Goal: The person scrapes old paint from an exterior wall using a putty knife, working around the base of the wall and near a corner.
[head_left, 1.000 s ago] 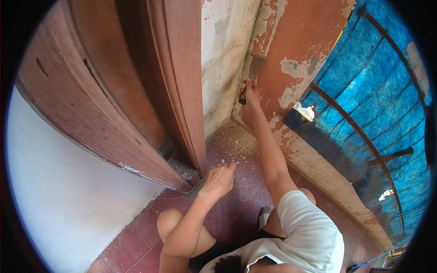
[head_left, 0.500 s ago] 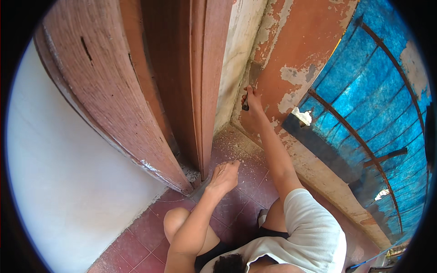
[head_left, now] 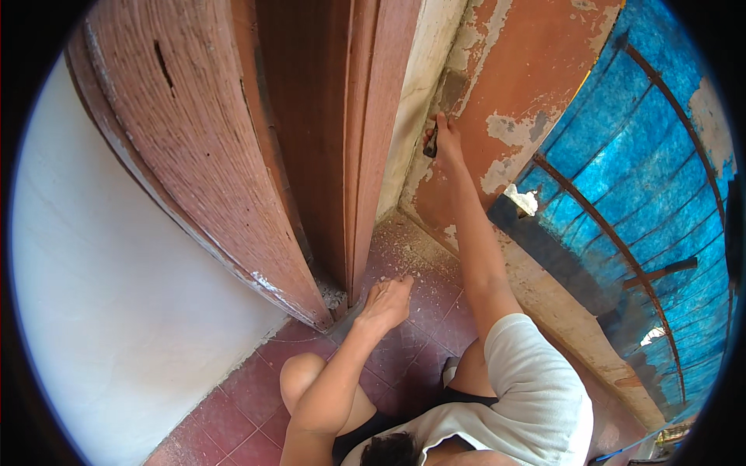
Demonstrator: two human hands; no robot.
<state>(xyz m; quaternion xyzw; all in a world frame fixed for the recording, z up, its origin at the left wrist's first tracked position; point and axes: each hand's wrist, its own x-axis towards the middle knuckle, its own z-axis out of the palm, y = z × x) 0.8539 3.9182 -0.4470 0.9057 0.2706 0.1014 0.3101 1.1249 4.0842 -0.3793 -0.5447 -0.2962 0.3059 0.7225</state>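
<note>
My right hand (head_left: 446,141) is wrapped round the dark handle of a scraper (head_left: 451,89), arm stretched out. The scraper's wide greyish blade points up and lies against the orange-painted wall (head_left: 528,58), close to the corner. Around it the paint is peeling, with pale plaster patches showing. My left hand (head_left: 388,301) is curled into a loose fist above the tiles, low beside the door frame, and nothing sticks out of it. Pale flakes and dust (head_left: 408,252) lie on the floor at the foot of the corner.
A reddish wooden door frame (head_left: 171,155) rises at the left, beside a white wall (head_left: 124,295). On the right is a rusty metal grille (head_left: 594,206) backed by blue sheeting (head_left: 622,155), partly torn. Dark red tiles (head_left: 256,396) cover the floor around my bent knees.
My right hand has moved up along the wall corner with the scraper, its blade now higher. My left hand has hardly moved. The view has shifted slightly.
</note>
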